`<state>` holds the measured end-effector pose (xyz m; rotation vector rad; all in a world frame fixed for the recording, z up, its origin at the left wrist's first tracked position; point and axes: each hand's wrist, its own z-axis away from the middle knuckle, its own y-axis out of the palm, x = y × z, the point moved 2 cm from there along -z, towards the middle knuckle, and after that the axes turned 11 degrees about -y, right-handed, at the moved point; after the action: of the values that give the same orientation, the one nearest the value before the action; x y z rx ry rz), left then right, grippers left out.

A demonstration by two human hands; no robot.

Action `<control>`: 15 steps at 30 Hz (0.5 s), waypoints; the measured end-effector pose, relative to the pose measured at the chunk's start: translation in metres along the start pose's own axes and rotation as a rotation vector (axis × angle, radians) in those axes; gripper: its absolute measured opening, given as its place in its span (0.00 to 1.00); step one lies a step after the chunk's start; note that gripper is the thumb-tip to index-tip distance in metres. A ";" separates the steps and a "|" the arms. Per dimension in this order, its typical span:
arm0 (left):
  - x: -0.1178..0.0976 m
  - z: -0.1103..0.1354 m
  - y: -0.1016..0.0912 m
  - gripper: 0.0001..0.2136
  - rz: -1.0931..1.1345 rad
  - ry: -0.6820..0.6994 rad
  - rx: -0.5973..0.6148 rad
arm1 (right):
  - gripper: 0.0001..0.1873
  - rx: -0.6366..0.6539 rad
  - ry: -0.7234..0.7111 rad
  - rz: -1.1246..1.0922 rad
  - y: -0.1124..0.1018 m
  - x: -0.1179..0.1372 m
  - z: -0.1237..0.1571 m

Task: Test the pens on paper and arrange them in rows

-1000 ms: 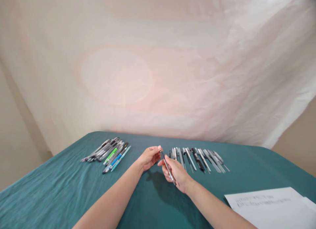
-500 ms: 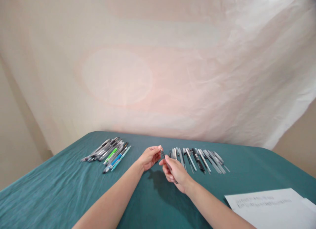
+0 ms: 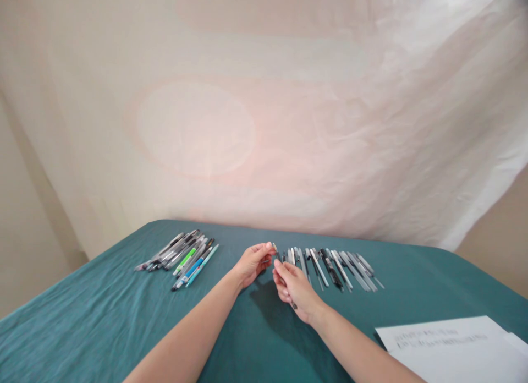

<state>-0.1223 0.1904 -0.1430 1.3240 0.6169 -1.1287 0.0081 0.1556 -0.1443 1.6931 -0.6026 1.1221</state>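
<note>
My left hand [image 3: 252,263] and my right hand [image 3: 293,286] meet above the teal tablecloth [image 3: 103,322], both pinched on one slim dark pen [image 3: 277,255]. The left fingertips grip its far tip; the right fingers wrap round the barrel, whose lower end pokes out below the palm. A row of grey and black pens [image 3: 334,264] lies just right of my hands. A bundle of pens with green and blue barrels [image 3: 181,255] lies to the left.
White sheets of paper [image 3: 454,347] with printed lines lie at the table's front right corner. A pale cloth backdrop [image 3: 264,108] hangs behind the table's far edge.
My right hand has slid up the pen towards my left hand, so less of the barrel shows between them. The left hand has shifted slightly right.
</note>
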 end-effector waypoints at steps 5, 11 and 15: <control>-0.001 0.005 0.011 0.20 0.009 -0.080 0.108 | 0.23 0.001 0.041 -0.065 -0.002 0.002 -0.002; -0.003 0.011 0.017 0.14 0.018 -0.049 0.197 | 0.21 0.016 0.049 -0.050 -0.002 0.001 -0.001; -0.003 0.011 0.015 0.12 0.036 -0.034 0.153 | 0.20 0.018 0.010 -0.003 -0.001 0.002 -0.001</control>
<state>-0.1123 0.1791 -0.1313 1.4375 0.4871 -1.1852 0.0098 0.1571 -0.1430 1.7026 -0.5856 1.1362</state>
